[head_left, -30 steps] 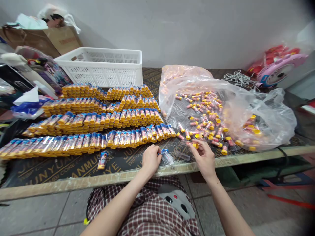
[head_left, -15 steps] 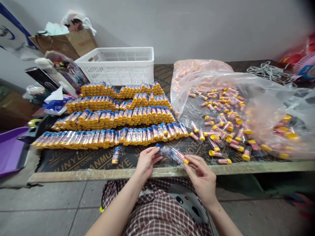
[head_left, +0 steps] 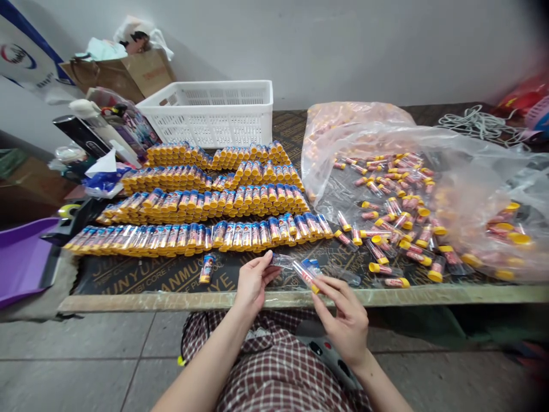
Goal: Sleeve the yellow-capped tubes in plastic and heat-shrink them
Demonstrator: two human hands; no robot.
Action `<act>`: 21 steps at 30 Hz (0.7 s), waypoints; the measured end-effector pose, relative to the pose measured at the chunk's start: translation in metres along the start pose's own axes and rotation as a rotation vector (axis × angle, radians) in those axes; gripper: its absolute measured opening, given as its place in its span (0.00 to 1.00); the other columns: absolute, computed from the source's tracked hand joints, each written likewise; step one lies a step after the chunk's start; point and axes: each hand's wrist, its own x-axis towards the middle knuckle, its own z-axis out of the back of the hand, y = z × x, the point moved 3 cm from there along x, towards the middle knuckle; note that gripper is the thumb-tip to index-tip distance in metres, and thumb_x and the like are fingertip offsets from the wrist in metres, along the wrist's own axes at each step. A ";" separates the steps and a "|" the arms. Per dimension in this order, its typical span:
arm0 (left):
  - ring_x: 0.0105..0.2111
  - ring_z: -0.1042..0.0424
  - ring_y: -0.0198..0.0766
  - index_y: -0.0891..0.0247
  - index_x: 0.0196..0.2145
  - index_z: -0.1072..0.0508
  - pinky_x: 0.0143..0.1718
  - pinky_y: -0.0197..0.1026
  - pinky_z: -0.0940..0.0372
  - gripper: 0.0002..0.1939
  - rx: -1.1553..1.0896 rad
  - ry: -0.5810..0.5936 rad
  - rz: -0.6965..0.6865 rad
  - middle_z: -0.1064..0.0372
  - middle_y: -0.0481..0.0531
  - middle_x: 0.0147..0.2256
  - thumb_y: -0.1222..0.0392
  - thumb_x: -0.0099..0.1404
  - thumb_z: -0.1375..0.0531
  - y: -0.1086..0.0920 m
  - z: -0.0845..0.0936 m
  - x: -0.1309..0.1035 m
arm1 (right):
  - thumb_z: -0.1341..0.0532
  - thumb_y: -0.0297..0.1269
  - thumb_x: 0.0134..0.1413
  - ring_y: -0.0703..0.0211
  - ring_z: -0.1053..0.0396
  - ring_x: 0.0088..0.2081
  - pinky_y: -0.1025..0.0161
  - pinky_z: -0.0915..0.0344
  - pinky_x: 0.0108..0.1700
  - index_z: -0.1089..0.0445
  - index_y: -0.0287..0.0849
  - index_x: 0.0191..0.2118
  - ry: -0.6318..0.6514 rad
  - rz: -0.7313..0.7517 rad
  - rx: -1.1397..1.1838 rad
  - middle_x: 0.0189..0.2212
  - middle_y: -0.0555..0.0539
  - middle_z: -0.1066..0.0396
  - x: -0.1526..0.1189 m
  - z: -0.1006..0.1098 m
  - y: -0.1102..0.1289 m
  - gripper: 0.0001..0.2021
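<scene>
My left hand [head_left: 256, 278] pinches the end of a clear plastic sleeve [head_left: 282, 260] just above the table's front edge. In my right hand [head_left: 341, 312] is a clear tube [head_left: 302, 272] with a yellow cap and red-and-white contents, tilted with its cap end in the fingers. The tube's far end is close to the sleeve; whether it has entered I cannot tell. Beside the tube are some blue printed pieces [head_left: 311, 265] in clear film. One finished-looking tube with blue and yellow ends [head_left: 206, 269] lies alone left of my left hand.
Stacked rows of blue-and-yellow tubes [head_left: 171, 239] fill the table's left. Loose yellow-capped tubes [head_left: 386, 217] spill from a large clear plastic bag [head_left: 343, 143] on the right. A white basket [head_left: 214, 123] stands behind the rows; a purple dustpan [head_left: 26, 257] is far left.
The tube in my right hand has moved slightly left and down. My left hand now holds clear film where a blue end showed before. The whole view has shifted a little.
</scene>
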 end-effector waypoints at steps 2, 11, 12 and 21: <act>0.23 0.30 0.30 0.70 0.25 0.27 0.28 0.35 0.31 0.17 0.032 0.034 -0.044 0.29 0.49 0.22 0.54 0.43 0.30 -0.001 -0.003 -0.004 | 0.41 0.22 0.52 0.55 0.32 0.45 0.56 0.35 0.47 0.31 0.50 0.49 0.071 0.003 0.031 0.43 0.45 0.31 0.000 -0.003 0.001 0.20; 0.25 0.28 0.30 0.67 0.35 0.28 0.29 0.33 0.33 0.21 0.173 0.263 0.060 0.26 0.50 0.27 0.60 0.42 0.29 -0.006 -0.012 -0.031 | 0.43 0.22 0.49 0.53 0.35 0.46 0.53 0.34 0.47 0.42 0.53 0.58 0.214 0.051 0.026 0.45 0.44 0.37 0.012 -0.010 0.000 0.31; 0.25 0.28 0.31 0.68 0.34 0.27 0.29 0.33 0.33 0.20 0.207 0.290 0.085 0.26 0.51 0.27 0.59 0.42 0.29 -0.004 -0.012 -0.033 | 0.42 0.23 0.46 0.50 0.38 0.51 0.51 0.35 0.49 0.46 0.52 0.60 0.236 0.063 0.026 0.50 0.43 0.40 0.015 -0.010 0.001 0.34; 0.24 0.29 0.31 0.68 0.30 0.25 0.29 0.34 0.34 0.17 0.297 0.373 0.168 0.27 0.49 0.25 0.57 0.42 0.29 0.001 -0.009 -0.045 | 0.45 0.22 0.36 0.47 0.44 0.59 0.49 0.41 0.57 0.55 0.47 0.63 0.504 0.070 0.266 0.59 0.42 0.46 0.019 -0.022 0.002 0.44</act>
